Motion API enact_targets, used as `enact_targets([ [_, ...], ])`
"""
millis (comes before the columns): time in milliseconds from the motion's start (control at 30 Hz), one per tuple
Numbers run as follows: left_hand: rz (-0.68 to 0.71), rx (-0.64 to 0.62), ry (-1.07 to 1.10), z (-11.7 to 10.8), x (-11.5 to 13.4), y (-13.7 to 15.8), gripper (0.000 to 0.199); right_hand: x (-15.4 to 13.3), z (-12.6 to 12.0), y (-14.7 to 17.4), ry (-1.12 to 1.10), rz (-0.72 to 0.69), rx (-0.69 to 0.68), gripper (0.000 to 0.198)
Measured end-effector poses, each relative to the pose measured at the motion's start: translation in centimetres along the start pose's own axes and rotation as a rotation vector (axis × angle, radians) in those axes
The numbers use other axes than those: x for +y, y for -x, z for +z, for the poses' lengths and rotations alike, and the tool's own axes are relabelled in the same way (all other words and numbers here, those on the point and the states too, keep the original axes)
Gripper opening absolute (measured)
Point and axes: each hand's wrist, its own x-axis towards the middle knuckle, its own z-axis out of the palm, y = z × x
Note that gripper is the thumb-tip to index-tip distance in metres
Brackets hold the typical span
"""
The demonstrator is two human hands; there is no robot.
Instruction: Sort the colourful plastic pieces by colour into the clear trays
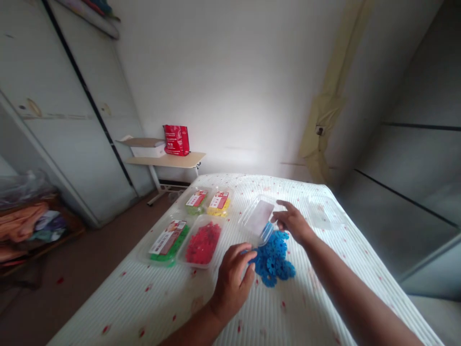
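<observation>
In the head view, a white wall (223, 86) stood behind the sheet-covered surface (126, 307), with red pieces (203, 242) toward its left edge and a clear plastic lid or tub (326, 212) near its far right corner. Blue flower pieces (275, 262) lay heaped right of centre, just on the near side of a clear container (257, 216). I judged that a bump from my right hand (293, 223) could tip the container, or a hasty sweep scatter the heap. That hand reached in from the right, index extended, other fingers bent at the rim; I couldn't tell whether they gripped. My left hand (234, 274) curved loosely beside the heap, fingers parted, any hold unclear.
</observation>
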Motion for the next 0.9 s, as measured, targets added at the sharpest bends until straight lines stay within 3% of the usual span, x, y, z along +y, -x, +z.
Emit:
enact_targets([
  [167, 0.031, 0.014, -0.153, -1.2, -1.4, 1.1, 0.030, 3.3, 4.3, -2.3, 0.073, 0.238, -0.071, 0.050],
  [467, -0.041, -0.125, -0.333, 1.3, -2.9, 2.2, 0.043, 5.7, 6.8, -4.2, 0.362, 0.292, 0.010, 0.060],
  [567, -0.078, -0.166, -0.349, 1.6, -3.4, 2.4, 0.044, 5.9, 7.1, -3.8, 0.469, 0.228, 0.034, 0.057],
  [700, -0.107, -0.222, -0.355, 1.6, -3.4, 2.3, 0.043, 5.3, 6.9, -2.6, 0.593, 0.060, 0.050, 0.031],
  [767, -0.114, -0.233, -0.355, 1.7, -3.2, 2.2, 0.043, 5.0, 6.1, -2.2, 0.722, -0.068, 0.081, 0.022],
  [900, -0.093, -0.268, -0.350, 1.7, -2.9, 2.3, 0.042, 5.7, 2.7, -2.4, 1.044, -0.246, 0.070, 0.026],
])
